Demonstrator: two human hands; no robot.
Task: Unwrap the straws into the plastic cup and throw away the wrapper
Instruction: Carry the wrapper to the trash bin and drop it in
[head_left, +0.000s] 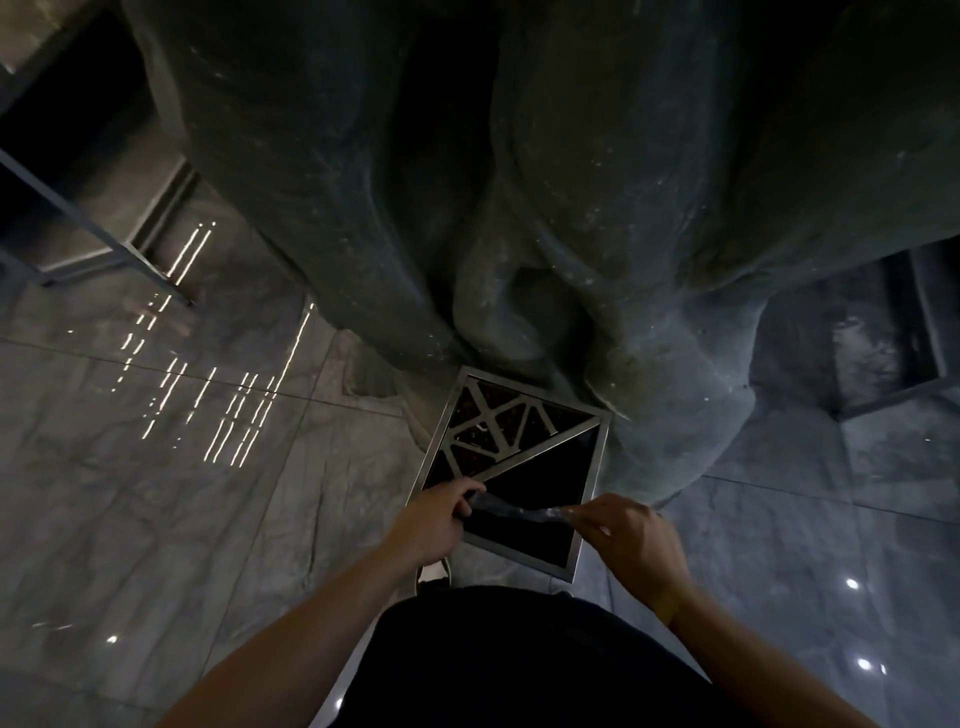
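A huge grey rock-like sculpted mass (545, 182) is filling the upper part of the head view, bulging down toward a glossy marbled floor (156, 493) that is reflecting streaks and dots of light. At the foot of that mass, a square metal-framed bin top (592, 499) is sitting tilted like a diamond in the view, its far half covered by a cut-out metal pattern and its near half lying open and black. A dark garment (519, 660) on the person's body is taking up the lower middle of the frame, and a light shoe tip (432, 571) is peeking out just past it, beside the near-left edge of the bin. Both bare forearms are reaching forward and inward from the bottom corners, converging over the bin. The left hand (436, 512) is turned palm inward, fingers curled, pinching one end of the wrapper. The right hand (631, 535) is showing its back to the camera, knuckles up, fingers closed around the other end. The clear crumpled wrapper (519, 509) is stretching between the two hands, hanging in the air directly above the black opening of the bin; whether it is touching the frame cannot be told in the dim light
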